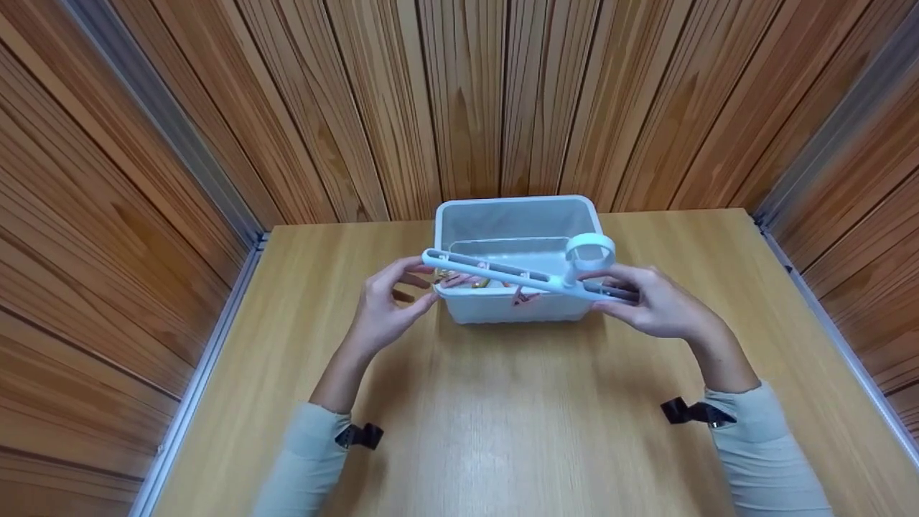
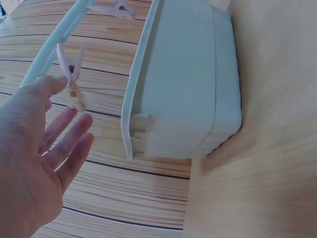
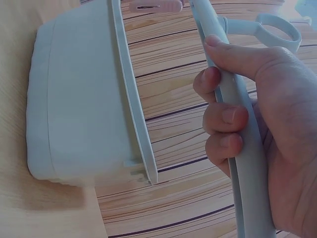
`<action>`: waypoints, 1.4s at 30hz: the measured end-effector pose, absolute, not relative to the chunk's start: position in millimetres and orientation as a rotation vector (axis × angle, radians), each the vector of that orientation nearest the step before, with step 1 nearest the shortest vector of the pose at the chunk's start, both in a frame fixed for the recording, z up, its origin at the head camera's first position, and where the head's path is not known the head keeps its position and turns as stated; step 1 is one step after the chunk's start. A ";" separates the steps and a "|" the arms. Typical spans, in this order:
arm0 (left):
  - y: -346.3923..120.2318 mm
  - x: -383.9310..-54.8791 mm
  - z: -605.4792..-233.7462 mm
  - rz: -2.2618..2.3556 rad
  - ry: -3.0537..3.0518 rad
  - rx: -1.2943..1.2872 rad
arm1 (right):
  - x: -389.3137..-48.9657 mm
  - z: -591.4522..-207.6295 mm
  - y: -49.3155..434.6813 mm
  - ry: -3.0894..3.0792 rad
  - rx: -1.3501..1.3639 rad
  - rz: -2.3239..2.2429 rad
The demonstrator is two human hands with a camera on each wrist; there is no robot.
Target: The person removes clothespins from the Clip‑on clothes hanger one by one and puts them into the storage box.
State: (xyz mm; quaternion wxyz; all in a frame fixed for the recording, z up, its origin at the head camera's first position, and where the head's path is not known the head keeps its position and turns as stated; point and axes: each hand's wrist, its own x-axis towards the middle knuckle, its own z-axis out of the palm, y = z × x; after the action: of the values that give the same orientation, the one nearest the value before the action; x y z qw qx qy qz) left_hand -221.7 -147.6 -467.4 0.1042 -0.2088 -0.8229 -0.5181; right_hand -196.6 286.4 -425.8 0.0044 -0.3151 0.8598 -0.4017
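Head view: light-blue slotted bar with ring (image 1: 502, 275) is held aslant above the front part of the bin (image 1: 488, 310); its right end is clamped in the right hand's (image 1: 657, 305) curled fingers, left hand's (image 1: 384, 309) fingers are spread apart by the other end, near a pink clip (image 2: 71, 69); bin is stood on the wooden table (image 1: 502, 431), before plank wall (image 1: 467, 108)
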 end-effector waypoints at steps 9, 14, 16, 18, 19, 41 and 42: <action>-145.1 -223.8 -465.8 -1.485 -2.386 -0.571 | -195.8 -427.9 285.8 2.682 -0.996 -1.307; -147.8 -224.7 -463.8 -1.486 -2.377 -0.560 | -195.2 -427.3 287.4 2.693 -0.973 -1.301; -147.8 -224.5 -463.0 -1.482 -2.374 -0.559 | -195.0 -427.3 287.2 2.700 -0.976 -1.300; -147.5 -223.6 -462.9 -1.475 -2.363 -0.561 | -194.8 -427.8 286.6 2.701 -0.982 -1.303; -147.1 -223.3 -463.5 -1.468 -2.356 -0.562 | -194.8 -428.2 286.2 2.699 -0.987 -1.304; -145.7 -221.7 -464.9 -1.264 -2.200 -0.603 | -194.5 -432.8 281.9 2.662 -0.978 -1.316; -145.6 -221.8 -465.6 -1.267 -2.201 -0.602 | -194.4 -432.7 281.9 2.666 -0.975 -1.311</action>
State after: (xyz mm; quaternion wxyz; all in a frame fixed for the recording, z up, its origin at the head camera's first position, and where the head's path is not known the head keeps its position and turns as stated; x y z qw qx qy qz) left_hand -221.8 -145.6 -465.6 0.2624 -0.2225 -0.8137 -0.4685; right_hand -194.4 281.9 -432.7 0.0075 -0.3118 0.8526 -0.4193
